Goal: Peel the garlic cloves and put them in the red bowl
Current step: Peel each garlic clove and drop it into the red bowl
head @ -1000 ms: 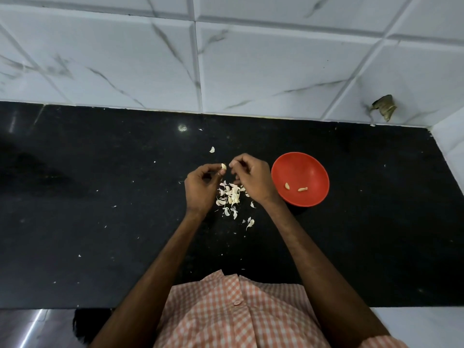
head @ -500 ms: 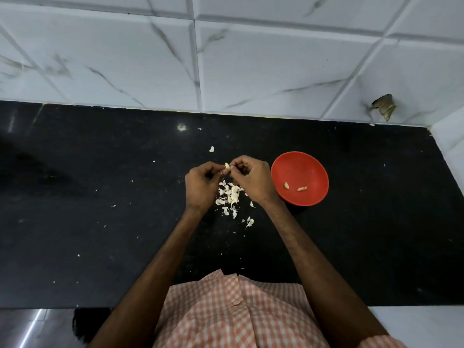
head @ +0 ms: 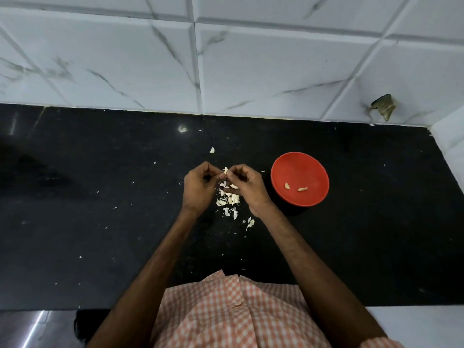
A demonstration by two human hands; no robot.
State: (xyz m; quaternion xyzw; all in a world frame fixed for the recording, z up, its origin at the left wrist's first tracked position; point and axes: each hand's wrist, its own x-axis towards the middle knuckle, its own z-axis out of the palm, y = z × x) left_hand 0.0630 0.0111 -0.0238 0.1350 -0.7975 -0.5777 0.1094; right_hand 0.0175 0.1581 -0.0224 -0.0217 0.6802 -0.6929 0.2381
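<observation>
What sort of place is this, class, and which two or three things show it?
Most likely a kitchen worktop: a glossy black counter against a white marble-look tiled wall, a red bowl holding two peeled garlic cloves, and garlic skins heaped below the left hand and right hand, which pinch a clove.

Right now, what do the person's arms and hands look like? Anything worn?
Left hand and right hand bare: no gloves, rings or watch visible. Forearms uncovered. Orange-and-white checked shirt with a front button; a short sleeve edge shows on the right arm.

Two peeled cloves [head: 287, 186] in red bowl [head: 301, 167]
</observation>
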